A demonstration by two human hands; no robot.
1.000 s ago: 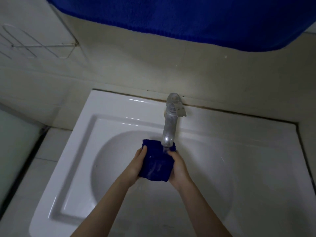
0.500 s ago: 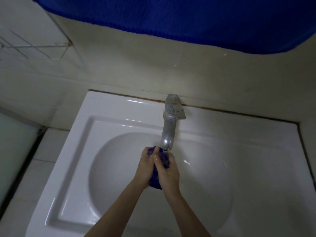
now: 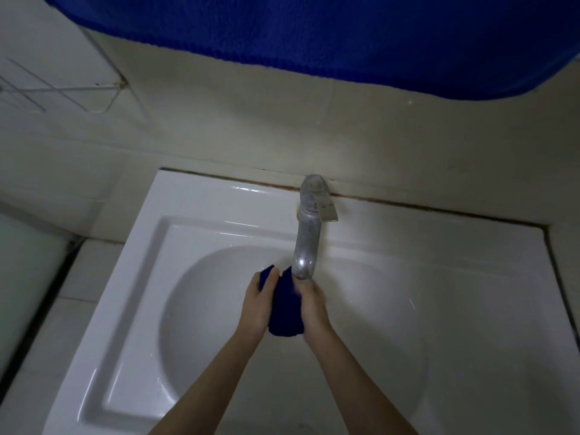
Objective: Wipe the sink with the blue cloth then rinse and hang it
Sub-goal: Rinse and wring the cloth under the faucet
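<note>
We hold the blue cloth [image 3: 284, 309] over the middle of the sink [image 3: 150, 246], right under the mouth of the tap [image 3: 306, 243]. It is bunched into a thick, dark lump between our two hands. Our left hand [image 3: 255, 306] grips its left side, with the thumb pressed on top. Our right hand [image 3: 312, 304] grips its right side, thumb on the cloth too. The other fingers are tucked behind the cloth, so we cannot see how far they curl. We cannot tell if water is coming out of the tap.

We think the cloth is soft and floppy. It is likely wet, so it will feel heavy and drip. It will not break, so we can squeeze it hard. To wring it, we should take one end in each hand and twist. To hang it, we should pinch two corners and let it fall open. A big blue towel [image 3: 314, 26] hangs on the far wall, and a wire rack [image 3: 62, 89] sits far left.
</note>
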